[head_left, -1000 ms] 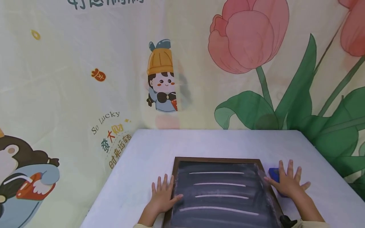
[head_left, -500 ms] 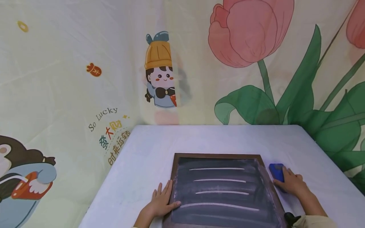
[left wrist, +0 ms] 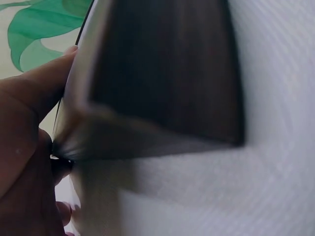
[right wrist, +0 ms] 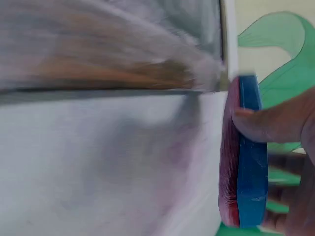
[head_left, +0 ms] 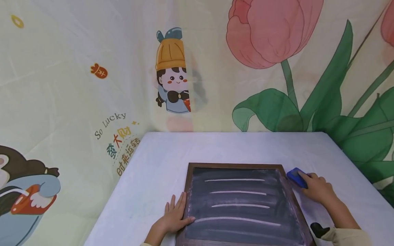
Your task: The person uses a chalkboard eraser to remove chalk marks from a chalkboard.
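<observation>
Blue eraser (head_left: 296, 177) in right hand (head_left: 319, 188), a thumb-and-finger pinch

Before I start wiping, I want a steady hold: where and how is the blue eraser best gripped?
Probably pinch the eraser by its blue back, thumb and fingers on opposite long sides, coming from the right, the side away from the chalkboard. It is oblong, near the chalkboard's right edge, and its reddish felt should stay free.

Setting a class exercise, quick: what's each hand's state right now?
Left hand: open, touching the dark framed board.
Right hand: closed, holding the blue eraser.
</observation>
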Motion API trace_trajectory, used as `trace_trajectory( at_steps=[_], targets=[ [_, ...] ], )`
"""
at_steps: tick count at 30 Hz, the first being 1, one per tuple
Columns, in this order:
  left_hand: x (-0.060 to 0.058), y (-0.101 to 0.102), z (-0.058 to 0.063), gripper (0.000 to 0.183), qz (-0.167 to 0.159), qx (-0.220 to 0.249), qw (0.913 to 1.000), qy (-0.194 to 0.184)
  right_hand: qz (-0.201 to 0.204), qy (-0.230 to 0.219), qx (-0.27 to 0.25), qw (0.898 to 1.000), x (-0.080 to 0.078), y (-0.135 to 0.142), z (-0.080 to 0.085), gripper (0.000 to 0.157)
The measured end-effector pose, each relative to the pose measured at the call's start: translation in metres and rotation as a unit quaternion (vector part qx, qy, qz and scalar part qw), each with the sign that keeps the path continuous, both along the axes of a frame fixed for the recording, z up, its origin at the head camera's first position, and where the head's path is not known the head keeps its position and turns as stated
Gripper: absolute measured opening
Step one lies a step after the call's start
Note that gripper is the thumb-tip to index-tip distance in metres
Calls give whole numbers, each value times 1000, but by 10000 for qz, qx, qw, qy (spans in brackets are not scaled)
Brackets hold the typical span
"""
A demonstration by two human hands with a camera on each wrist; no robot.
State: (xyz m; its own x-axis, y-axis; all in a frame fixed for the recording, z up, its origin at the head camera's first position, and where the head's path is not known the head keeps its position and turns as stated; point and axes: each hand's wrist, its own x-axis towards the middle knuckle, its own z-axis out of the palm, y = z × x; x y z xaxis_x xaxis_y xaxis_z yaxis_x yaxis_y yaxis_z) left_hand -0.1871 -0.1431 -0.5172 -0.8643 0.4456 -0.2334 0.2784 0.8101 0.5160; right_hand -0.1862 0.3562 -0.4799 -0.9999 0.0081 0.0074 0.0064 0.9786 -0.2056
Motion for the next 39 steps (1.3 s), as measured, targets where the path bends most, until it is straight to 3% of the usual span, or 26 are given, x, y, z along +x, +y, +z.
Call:
trace_trajectory(
  at_steps=[5,9,13,25,39],
  targets=[
    [-3,-1,0,98,-7,32,10000,-21,772,147,171,9968,-7,-13,15,55],
    [-5,-1,-2,98,-60,150,9998,-75,1011,-113,243,9945,-13,-19,17,55],
    [-5,2,-3,98,-91,172,9998,-55,1089,-351,279,9930,-15,-19,14,54],
    [-2,1,-4,98,-88,94,9999,-61,1199,-442,225,9916,-19,-18,12,54],
    [-3,-2,-11,98,-87,482,9988,-15,1428,-413,234,9886,-29,-21,7,55]
  ],
)
